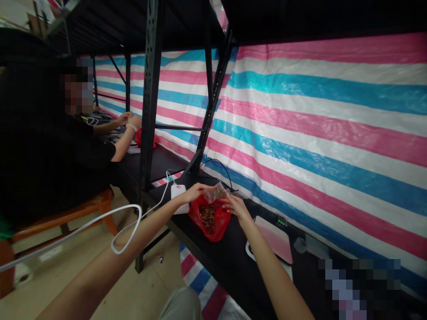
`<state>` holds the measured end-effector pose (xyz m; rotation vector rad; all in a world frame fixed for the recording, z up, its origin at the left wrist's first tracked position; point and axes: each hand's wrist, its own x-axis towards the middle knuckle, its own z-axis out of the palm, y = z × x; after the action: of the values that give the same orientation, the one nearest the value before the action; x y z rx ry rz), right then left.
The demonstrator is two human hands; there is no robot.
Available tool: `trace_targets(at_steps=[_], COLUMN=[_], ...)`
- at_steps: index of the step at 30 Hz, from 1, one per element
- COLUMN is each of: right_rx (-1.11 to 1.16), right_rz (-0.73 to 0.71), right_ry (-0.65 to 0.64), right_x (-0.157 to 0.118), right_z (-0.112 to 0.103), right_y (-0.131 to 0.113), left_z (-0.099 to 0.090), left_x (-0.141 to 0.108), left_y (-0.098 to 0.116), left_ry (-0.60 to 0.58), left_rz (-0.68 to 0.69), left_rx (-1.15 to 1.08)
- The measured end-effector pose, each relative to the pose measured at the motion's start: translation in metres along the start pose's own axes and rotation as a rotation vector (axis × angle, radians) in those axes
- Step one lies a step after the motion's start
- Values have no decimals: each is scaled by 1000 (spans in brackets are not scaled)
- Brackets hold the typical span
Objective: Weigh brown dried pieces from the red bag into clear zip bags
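Observation:
A small clear plastic bag [218, 192] with some contents is stretched between my two hands, above an open red plastic bag [218, 229]. My left hand [197, 192] reaches in from the left and pinches one side of the clear bag. On the other side, my right hand [236, 206] holds the clear bag near its fingertips, its other fingers partly spread over the red bag's rim. Inside the red bag lies a heap of small brownish pieces [207, 215], too small to name. The exact fingertip contact is blurred.
Left of the red bag stands a white box-shaped device [179, 192] with a white cable [136, 222] looping across my left forearm. A pink-and-white flat pad [273, 240] lies at right. A black shelf post [151, 98] separates me from a seated co-worker [43, 146].

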<state>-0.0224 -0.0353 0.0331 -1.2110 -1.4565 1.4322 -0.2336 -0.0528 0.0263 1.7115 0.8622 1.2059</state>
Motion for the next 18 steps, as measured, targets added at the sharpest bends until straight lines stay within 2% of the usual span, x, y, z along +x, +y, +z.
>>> trace_targets(at_steps=[4, 7, 11, 14, 18], right_rx=[17, 49, 74, 26, -42], right_rz=[34, 45, -12, -55, -102], right_ry=[-20, -35, -48, -88, -114], right_x=[11, 15, 13, 9, 4], right_z=[-7, -12, -12, -9, -5], right_y=[5, 4, -1, -6, -14], left_z=[-5, -12, -17, -15, -9], left_x=[-3, -5, -6, -5, 0], left_y=[5, 11, 22, 28, 24], left_ry=[-158, -190, -230, -139, 2], left_rz=[-1, 20, 48, 77, 103], left_rx=[45, 121, 239, 322, 436])
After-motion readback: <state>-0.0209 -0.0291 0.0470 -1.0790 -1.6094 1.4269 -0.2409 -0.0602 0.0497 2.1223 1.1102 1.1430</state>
